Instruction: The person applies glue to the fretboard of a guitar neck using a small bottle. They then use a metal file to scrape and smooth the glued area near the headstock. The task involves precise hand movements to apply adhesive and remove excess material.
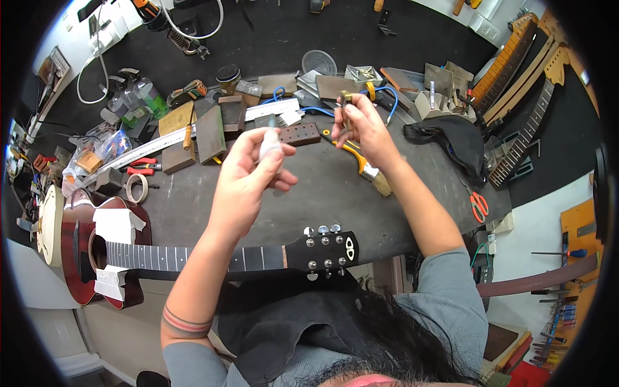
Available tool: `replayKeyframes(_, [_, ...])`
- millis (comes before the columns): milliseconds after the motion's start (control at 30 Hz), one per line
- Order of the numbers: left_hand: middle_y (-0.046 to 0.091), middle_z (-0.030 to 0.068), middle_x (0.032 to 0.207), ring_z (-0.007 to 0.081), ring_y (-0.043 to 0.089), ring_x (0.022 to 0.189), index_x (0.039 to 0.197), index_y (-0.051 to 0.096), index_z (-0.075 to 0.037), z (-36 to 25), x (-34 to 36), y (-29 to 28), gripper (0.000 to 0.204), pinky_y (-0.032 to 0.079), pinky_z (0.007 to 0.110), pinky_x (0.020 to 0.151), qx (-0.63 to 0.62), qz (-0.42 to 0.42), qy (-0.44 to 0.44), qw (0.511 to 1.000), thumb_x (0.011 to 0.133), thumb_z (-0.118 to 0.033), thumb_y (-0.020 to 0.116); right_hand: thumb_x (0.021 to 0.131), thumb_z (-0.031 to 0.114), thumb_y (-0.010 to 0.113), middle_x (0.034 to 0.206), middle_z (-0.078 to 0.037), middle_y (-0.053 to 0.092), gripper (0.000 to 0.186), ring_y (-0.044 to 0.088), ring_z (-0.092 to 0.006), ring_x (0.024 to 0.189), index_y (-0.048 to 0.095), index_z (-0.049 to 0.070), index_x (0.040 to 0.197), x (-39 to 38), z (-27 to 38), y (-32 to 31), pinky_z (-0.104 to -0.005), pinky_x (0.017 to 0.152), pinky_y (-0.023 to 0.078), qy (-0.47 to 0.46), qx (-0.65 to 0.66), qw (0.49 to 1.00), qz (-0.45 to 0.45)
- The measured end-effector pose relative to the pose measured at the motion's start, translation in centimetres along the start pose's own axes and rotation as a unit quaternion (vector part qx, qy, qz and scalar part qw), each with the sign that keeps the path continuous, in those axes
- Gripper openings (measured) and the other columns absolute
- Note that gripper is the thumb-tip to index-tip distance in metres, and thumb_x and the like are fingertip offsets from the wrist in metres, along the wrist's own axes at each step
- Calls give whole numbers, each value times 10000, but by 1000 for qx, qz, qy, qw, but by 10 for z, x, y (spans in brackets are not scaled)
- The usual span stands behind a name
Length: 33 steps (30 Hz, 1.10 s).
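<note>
My left hand is raised over the workbench, its fingers closed round a small whitish bottle with a bluish tip. The bottle is blurred, so its exact kind is unclear. To its right, my right hand pinches a small brass-coloured piece between thumb and fingers; its shape is partly hidden. Below both hands an acoustic guitar lies along the bench's near edge, its dark red body at the left. White paper is fixed on both sides of the fretboard end. The black headstock points right.
A yellow-handled brush lies on the dark workbench under my right hand. Red scissors and a black cloth are to the right. Sanding blocks, a long ruler, a tape roll and bottles crowd the far left.
</note>
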State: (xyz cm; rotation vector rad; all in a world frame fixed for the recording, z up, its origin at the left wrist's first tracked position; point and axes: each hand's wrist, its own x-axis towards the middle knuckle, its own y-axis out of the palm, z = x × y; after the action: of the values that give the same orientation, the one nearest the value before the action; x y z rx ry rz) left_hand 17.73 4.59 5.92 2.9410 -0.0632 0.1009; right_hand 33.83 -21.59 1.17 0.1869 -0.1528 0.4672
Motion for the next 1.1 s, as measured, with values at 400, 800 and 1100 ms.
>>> replayKeyframes(400, [776, 94, 1157, 136, 746, 1007, 1412, 620, 12, 18, 70, 83, 347, 608, 339, 854, 172, 106, -61, 977, 1159, -215, 687, 1179, 310, 564, 1047, -32, 642, 294, 683, -135, 844, 559, 85, 1370, -57, -13, -11, -284, 675, 549, -57, 75, 994, -61])
replayKeyframes(800, [762, 81, 1218, 147, 752, 1099, 1452, 621, -7, 30, 96, 95, 401, 623, 354, 922, 253, 138, -56, 956, 1159, -269, 702, 1158, 286, 594, 974, -20, 620, 263, 607, -95, 734, 606, 77, 1317, -60, -3, -26, -242, 632, 441, -57, 78, 992, -81])
replayKeyframes(1100, [794, 112, 1111, 110, 687, 912, 1395, 654, 34, 35, 99, 101, 385, 563, 320, 800, 236, 112, -36, 965, 1106, -199, 756, 1153, 289, 612, 959, -12, 603, 271, 543, -73, 719, 613, 62, 1301, -62, -1, -27, -231, 635, 419, -64, 77, 992, -75])
